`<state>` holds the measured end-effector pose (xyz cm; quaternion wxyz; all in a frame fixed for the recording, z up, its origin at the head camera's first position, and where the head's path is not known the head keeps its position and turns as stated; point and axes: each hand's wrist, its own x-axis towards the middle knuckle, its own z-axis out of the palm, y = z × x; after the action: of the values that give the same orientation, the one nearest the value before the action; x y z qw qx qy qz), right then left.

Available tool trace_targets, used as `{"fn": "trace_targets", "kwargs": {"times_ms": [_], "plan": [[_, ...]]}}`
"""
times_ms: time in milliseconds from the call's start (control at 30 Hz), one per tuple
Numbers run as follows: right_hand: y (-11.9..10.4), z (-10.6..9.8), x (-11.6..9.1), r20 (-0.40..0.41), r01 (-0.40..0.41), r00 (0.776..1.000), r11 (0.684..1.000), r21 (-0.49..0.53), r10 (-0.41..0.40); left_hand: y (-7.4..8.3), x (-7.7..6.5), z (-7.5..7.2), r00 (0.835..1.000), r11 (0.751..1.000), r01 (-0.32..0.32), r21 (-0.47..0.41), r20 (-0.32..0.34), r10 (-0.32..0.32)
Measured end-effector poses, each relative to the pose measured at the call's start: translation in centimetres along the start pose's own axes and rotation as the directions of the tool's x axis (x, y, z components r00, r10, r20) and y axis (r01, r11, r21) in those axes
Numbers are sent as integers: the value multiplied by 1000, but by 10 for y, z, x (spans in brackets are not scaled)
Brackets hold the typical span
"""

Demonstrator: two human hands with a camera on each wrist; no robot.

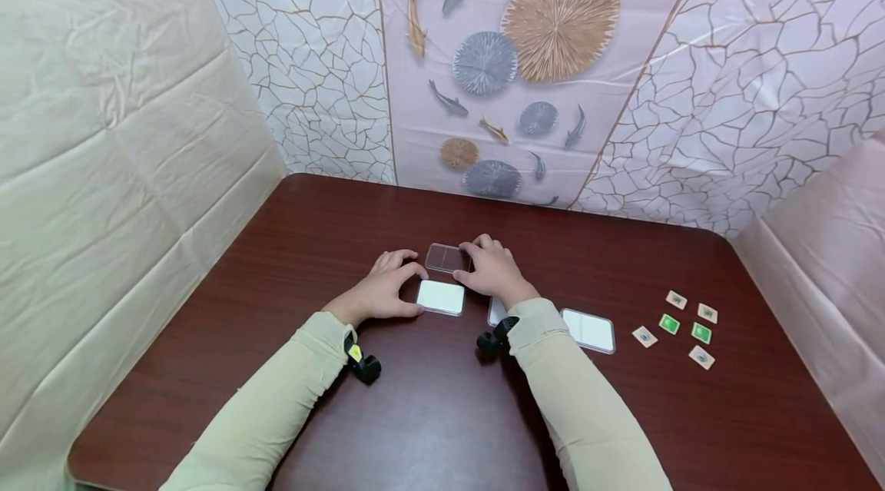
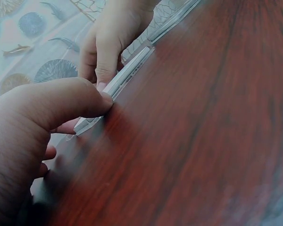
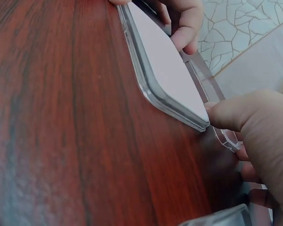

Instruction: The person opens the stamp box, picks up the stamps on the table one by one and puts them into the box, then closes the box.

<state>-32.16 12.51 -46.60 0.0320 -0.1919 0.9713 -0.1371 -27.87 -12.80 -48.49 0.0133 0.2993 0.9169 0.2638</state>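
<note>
A flat clear plastic case with a white top point(image 1: 441, 296) lies on the table in front of me. My left hand point(image 1: 382, 290) holds its left end, the thumb point(image 2: 92, 98) at the near corner and the fingers toward the far one. Just behind lies an empty-looking clear plastic lid point(image 1: 442, 257). With thumb and fingers my right hand point(image 1: 494, 273) grips the lid's right end. In the right wrist view its thumb point(image 3: 226, 113) sits by the corner of the white-topped case point(image 3: 167, 61), and the clear lid point(image 3: 225, 136) shows beyond.
A second white-topped case point(image 1: 496, 312) is partly hidden under my right wrist. Another white-topped case point(image 1: 589, 330) lies to its right. Several small square tiles, some green point(image 1: 669, 323) and some pale with pictures point(image 1: 645, 336), are spread on the brown table point(image 1: 429, 414).
</note>
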Motion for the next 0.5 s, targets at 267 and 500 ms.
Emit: {"fn": "trace_targets", "kwargs": {"times_ms": [267,500], "plan": [[12,-4,-9,-21,10,1000,990,144,-7,2,1,1,1000,1000,-9,1,-8,9],[35,-27,-46,-117,95,991,973,212,-72,1,1,1,999,1000,-15,-24,-39,14]]}}
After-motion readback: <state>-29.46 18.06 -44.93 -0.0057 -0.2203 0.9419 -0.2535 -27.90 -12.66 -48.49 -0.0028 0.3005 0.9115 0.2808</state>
